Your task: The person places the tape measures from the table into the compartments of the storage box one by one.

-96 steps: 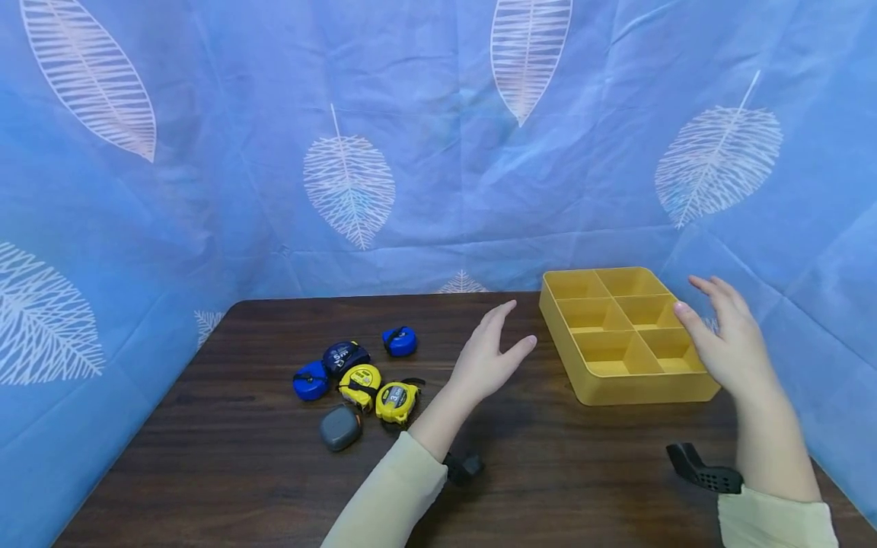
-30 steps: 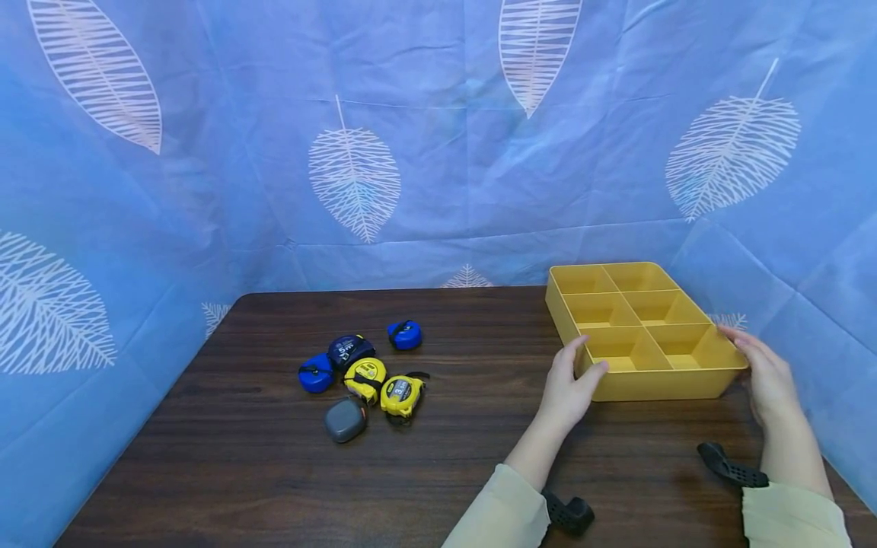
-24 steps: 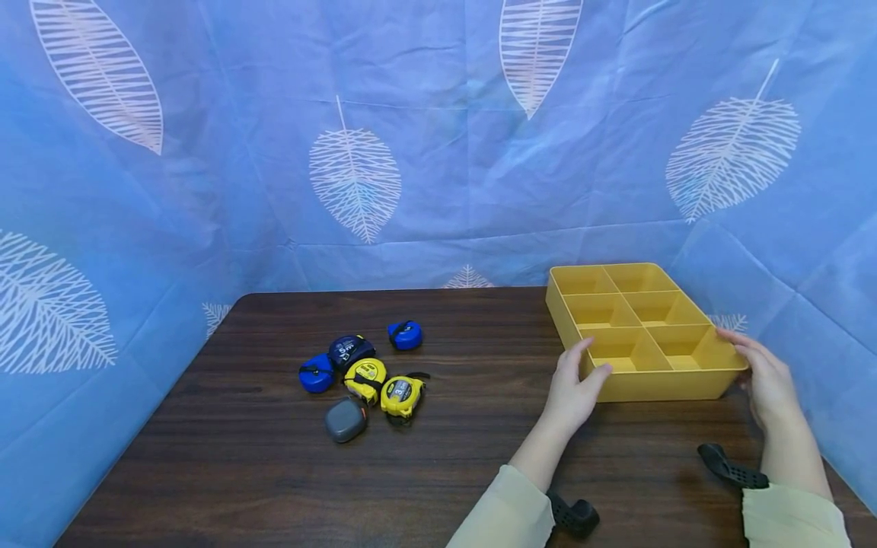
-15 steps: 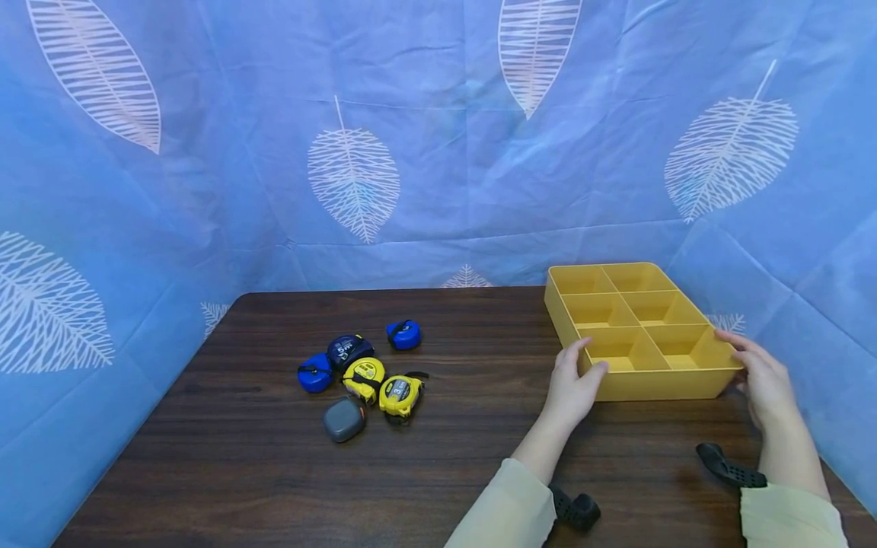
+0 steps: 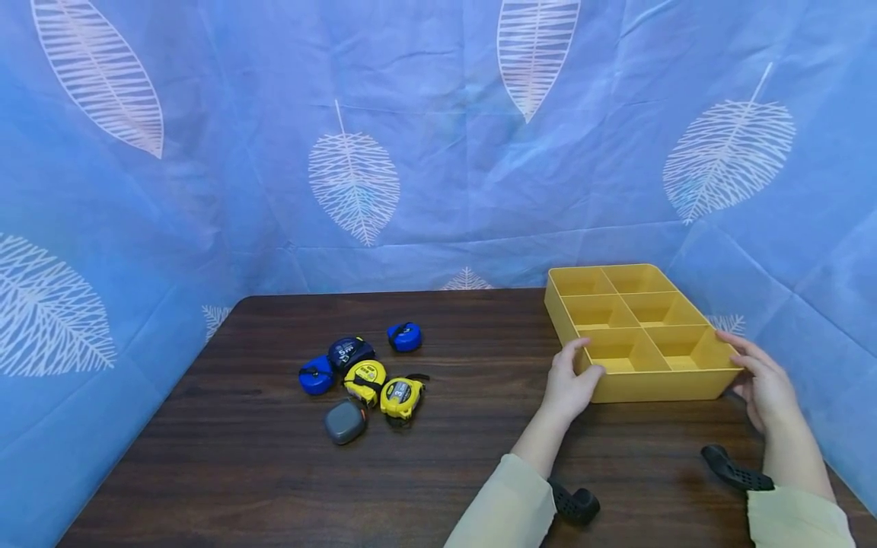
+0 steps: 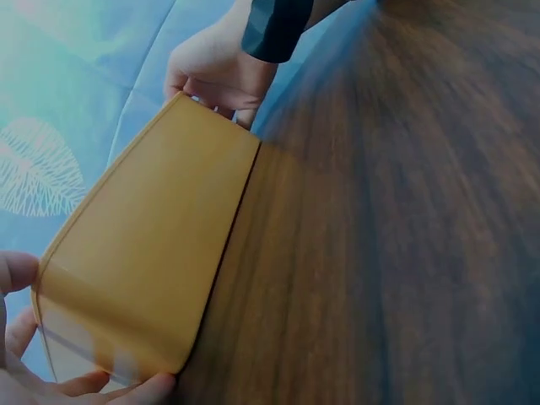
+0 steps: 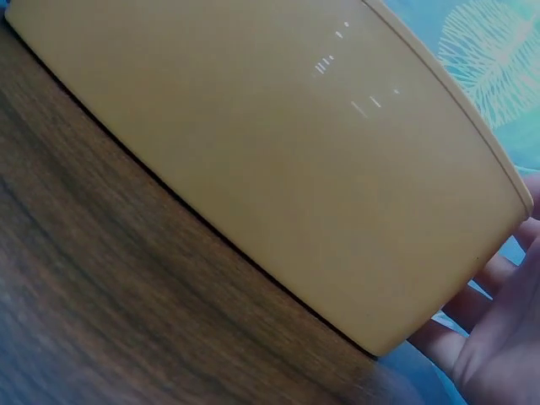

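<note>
Between the hands (image 5: 567, 387) (image 5: 769, 390), each gripping one near corner, sits the yellow six-compartment tray (image 5: 664, 387).

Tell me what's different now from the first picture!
The left hand moved right and the right hand came nearer the person; both now hold the yellow tray at its near corners. The tape measures stayed put, and the tray shows no clear shift.

the left hand (image 5: 569, 387) and right hand (image 5: 769, 388) grip the near corners of a yellow tray (image 5: 664, 387) on the bench (image 5: 219, 464). well to its left lie two yellow tapes (image 5: 400, 396), three blue tapes (image 5: 315, 377) and a grey case (image 5: 345, 422); behind hangs a blue cloth (image 5: 438, 175).
</note>
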`<state>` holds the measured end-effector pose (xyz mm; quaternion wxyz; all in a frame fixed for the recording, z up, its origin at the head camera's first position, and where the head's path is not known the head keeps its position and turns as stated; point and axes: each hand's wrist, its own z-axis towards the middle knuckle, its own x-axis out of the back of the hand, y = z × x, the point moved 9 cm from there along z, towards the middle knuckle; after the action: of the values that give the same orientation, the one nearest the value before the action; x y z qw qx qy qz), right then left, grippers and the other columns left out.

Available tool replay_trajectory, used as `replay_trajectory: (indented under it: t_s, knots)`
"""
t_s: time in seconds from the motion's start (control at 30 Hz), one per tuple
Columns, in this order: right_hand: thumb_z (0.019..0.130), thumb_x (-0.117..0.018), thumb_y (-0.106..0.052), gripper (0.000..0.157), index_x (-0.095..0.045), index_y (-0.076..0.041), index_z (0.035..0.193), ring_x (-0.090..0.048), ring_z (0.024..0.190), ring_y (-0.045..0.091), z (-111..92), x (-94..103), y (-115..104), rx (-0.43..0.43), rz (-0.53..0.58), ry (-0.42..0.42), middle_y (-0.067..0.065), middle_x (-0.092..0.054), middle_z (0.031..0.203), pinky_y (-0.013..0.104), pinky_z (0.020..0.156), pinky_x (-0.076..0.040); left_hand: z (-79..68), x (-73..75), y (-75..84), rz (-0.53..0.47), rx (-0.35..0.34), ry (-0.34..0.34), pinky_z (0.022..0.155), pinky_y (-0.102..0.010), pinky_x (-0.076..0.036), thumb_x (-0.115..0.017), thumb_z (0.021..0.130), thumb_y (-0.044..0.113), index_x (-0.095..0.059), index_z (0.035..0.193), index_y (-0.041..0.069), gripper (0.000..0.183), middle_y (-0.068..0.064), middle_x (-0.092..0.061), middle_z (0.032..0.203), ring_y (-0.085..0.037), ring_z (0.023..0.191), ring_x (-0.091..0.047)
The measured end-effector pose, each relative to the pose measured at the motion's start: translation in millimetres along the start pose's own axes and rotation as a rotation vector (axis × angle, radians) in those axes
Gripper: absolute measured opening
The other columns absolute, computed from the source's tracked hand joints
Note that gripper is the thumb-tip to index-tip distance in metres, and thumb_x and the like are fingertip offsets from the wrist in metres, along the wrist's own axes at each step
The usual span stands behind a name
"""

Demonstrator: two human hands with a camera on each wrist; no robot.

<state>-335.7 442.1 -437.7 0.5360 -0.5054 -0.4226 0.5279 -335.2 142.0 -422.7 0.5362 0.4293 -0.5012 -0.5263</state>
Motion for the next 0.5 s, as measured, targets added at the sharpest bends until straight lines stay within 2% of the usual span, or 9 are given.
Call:
replay_trajectory:
  t_s: [0.13, 0.27, 0.5]
  knots:
    - [0.103, -0.043, -0.022, 0.044, -0.042, -0.021, 0.147, -0.049, 0.103, -0.011, 0.5, 0.1, 1.9, -0.012, 0.003, 0.003, -0.016, -0.034, 0.145, 0.012, 0.068, -0.044, 1.6, 1.0, -1.0, -0.009, 0.026, 0.008, 0.095, -0.031, -0.039, -0.069, 0.078, 0.012, -0.063, 0.119, 0.023, 0.044, 0.003, -0.052, 0.122, -0.013, 0.115, -0.048]
    - [0.103, -0.044, -0.026, 0.046, -0.039, -0.022, 0.148, -0.044, 0.111, -0.009, 0.0, 0.7, 4.2, -0.030, -0.039, 0.010, -0.018, -0.031, 0.148, 0.012, 0.067, -0.041, 2.2, 1.7, -1.3, -0.005, 0.030, 0.021, 0.094, -0.032, -0.039, -0.069, 0.077, 0.012, -0.064, 0.118, 0.023, 0.043, 0.003, -0.053, 0.120, -0.013, 0.113, -0.048]
    - [0.103, -0.043, -0.026, 0.046, -0.039, -0.023, 0.148, -0.036, 0.123, -0.001, -3.4, 2.8, 5.6, -0.044, -0.070, 0.019, -0.018, -0.031, 0.147, 0.014, 0.065, -0.039, 0.8, 0.9, -3.5, -0.015, 0.040, 0.015, 0.093, -0.033, -0.039, -0.069, 0.076, 0.012, -0.064, 0.118, 0.025, 0.044, 0.005, -0.051, 0.120, -0.013, 0.112, -0.048]
